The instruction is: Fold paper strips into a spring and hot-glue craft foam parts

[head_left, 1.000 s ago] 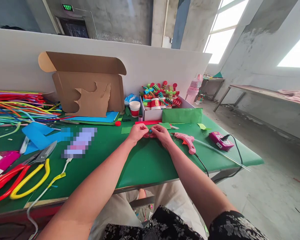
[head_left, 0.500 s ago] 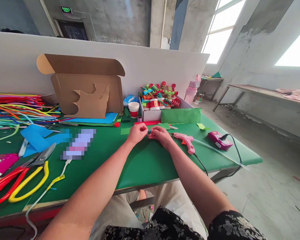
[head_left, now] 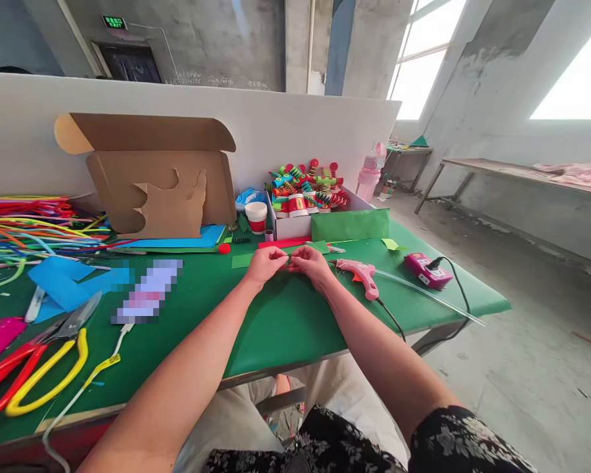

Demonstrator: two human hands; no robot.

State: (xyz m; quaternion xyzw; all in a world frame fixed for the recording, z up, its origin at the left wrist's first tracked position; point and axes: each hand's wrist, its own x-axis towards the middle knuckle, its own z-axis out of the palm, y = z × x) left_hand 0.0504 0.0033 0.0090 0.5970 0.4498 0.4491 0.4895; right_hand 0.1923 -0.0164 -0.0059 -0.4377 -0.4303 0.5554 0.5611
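Observation:
Over the green table (head_left: 285, 328), the fingertips of my left hand (head_left: 266, 267) and my right hand (head_left: 311, 265) meet in a pinch. Between them is a tiny dark piece (head_left: 289, 259), bluish a moment earlier; most of it is hidden by the fingers. Green paper strips (head_left: 241, 261) lie just behind the hands. A pink hot glue gun (head_left: 362, 274) rests right of my right hand, a long clear rod (head_left: 423, 294) extending behind it. Beyond the hands, red-and-white paper cups (head_left: 256, 218) stand stacked next to a small dark roll (head_left: 268, 235).
A box (head_left: 295, 230) of colourful figures stands at the back, with folded green paper (head_left: 350, 225) before it. Left are scissors (head_left: 81, 368), a pixelated device (head_left: 148, 292), blue paper (head_left: 66, 282), chenille stems (head_left: 34, 226) and a cardboard box (head_left: 162, 167). A magenta power block (head_left: 428, 270) sits right.
The view has shifted slightly, so the table things appear a little further left. Both hands keep pinching the tiny piece, which now shows darker and less of it is visible.

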